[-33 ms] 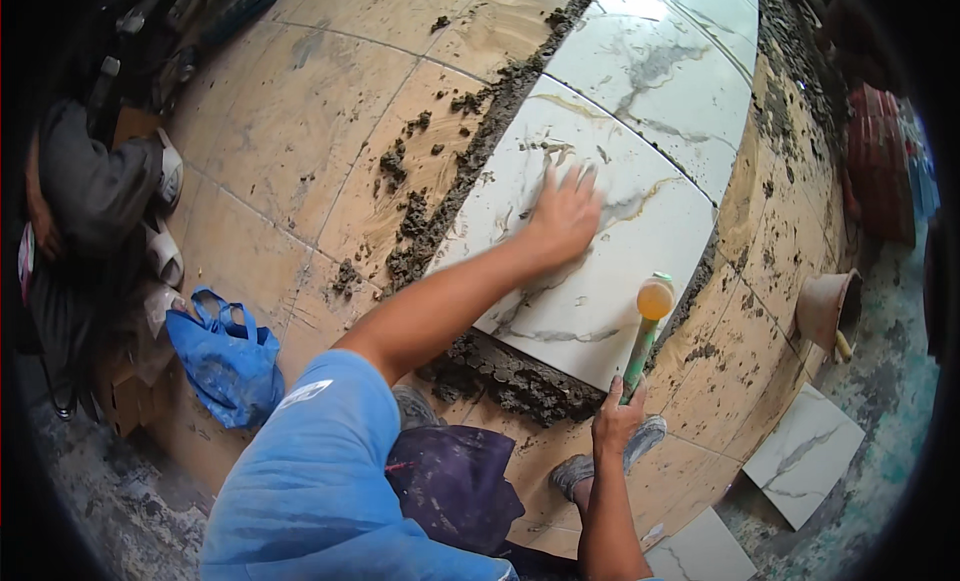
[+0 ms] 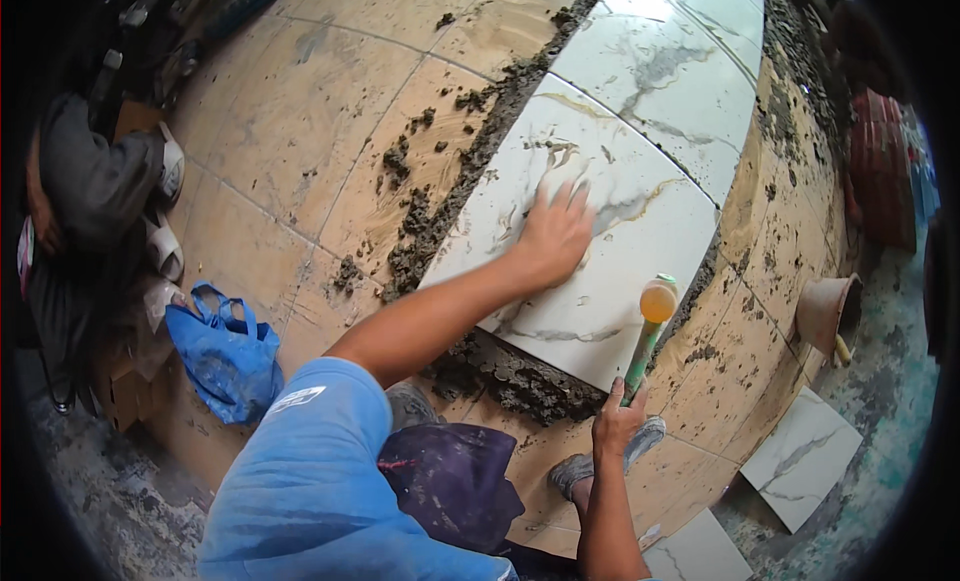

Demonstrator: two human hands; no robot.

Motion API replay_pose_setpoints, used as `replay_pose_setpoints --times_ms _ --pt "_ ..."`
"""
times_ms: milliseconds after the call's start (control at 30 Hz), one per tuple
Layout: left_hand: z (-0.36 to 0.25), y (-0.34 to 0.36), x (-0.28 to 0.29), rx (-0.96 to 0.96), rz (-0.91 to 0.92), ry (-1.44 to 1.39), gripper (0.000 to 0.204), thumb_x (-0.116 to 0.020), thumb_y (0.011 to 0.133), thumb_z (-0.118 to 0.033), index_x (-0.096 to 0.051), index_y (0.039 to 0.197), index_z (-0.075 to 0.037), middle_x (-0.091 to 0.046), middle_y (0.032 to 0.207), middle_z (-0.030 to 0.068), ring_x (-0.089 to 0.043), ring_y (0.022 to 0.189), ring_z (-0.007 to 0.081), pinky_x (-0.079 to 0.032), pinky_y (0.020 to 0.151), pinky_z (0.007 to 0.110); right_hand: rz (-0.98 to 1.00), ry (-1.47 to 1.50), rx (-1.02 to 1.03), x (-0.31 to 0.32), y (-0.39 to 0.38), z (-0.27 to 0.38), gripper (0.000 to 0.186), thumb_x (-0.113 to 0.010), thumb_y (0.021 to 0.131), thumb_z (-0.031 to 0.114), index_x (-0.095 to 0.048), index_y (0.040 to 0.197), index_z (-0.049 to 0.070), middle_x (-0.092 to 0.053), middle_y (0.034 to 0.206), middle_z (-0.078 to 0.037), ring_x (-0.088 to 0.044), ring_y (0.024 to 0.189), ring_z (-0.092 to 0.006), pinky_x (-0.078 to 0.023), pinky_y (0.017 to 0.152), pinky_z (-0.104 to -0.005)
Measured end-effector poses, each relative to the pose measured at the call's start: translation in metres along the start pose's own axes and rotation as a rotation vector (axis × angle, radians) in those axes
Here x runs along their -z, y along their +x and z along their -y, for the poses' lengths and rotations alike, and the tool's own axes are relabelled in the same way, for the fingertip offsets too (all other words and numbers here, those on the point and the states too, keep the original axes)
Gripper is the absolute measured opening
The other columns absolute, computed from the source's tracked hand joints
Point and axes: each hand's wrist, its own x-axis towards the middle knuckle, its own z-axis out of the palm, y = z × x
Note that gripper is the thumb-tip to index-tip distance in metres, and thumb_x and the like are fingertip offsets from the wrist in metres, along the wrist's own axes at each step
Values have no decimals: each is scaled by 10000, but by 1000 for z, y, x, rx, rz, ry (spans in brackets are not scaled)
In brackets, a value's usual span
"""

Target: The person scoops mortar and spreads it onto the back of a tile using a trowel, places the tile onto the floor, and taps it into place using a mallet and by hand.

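Note:
My left hand (image 2: 556, 233) lies palm down with spread fingers on a white marble-patterned tile (image 2: 640, 271); its fingertips are blurred. Crumbs and smears of mortar mark the tile near those fingers. In my right hand (image 2: 619, 421) is the green handle of a mallet (image 2: 658, 303) with a round yellowish head. The mallet is held up over the tile's near right corner. Grey mortar (image 2: 530, 381) shows under the tile's near edge and along its left side. Beyond a narrow joint lies another marble-patterned tile (image 2: 650, 71).
A blue bag (image 2: 228, 361) sits at the left on the tan tiled floor (image 2: 290, 131). Beside it, a person in dark trousers (image 2: 105, 181) is partly visible. At the right are a bucket (image 2: 825, 311) lying tipped, a loose marble-patterned tile (image 2: 803, 459) and red stacked material (image 2: 880, 171).
My left hand has slid slightly toward me across the tile. My right hand and the mallet have barely moved.

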Motion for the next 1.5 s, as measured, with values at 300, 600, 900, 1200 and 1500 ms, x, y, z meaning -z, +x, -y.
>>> replay_pose_setpoints --times_ms 300,600,900,1200,1500 --pt "-11 -195 20 113 127 -283 766 -746 741 -397 -487 1315 41 -436 1382 220 -321 1358 387 -266 1097 546 8 40 216 9 -37 -30 478 -619 928 292 -493 1271 -16 -645 952 -163 -616 808 -265 -487 746 -345" --pt "-14 -200 13 116 75 -350 775 -762 719 -390 -499 1304 46 -448 1363 228 -320 1353 409 -262 1095 571 41 -244 2 5 -40 -5 510 -550 942 395 -475 1309 48 -636 1043 -262 -613 952 -436 -470 799 -461" --pt "-13 -197 13 113 78 -344 777 -767 719 -380 -494 1305 49 -444 1363 235 -318 1351 419 -260 1087 589 119 -172 -102 -12 -15 56 562 -511 955 416 -437 1351 24 -587 1163 -276 -588 1014 -431 -453 859 -455" --pt "-15 -196 14 124 86 -362 761 -761 728 -388 -501 1302 40 -432 1380 238 -322 1350 414 -247 1092 592 225 -212 66 -34 -5 87 492 -555 937 370 -491 1297 41 -631 1071 -257 -620 928 -439 -481 799 -484" --pt "-18 -197 11 155 77 -371 760 -765 723 -382 -506 1303 35 -415 1406 225 -313 1361 406 -232 1102 585 310 172 87 -35 -4 108 449 -543 947 347 -502 1234 4 -639 905 -275 -631 824 -440 -487 718 -454"
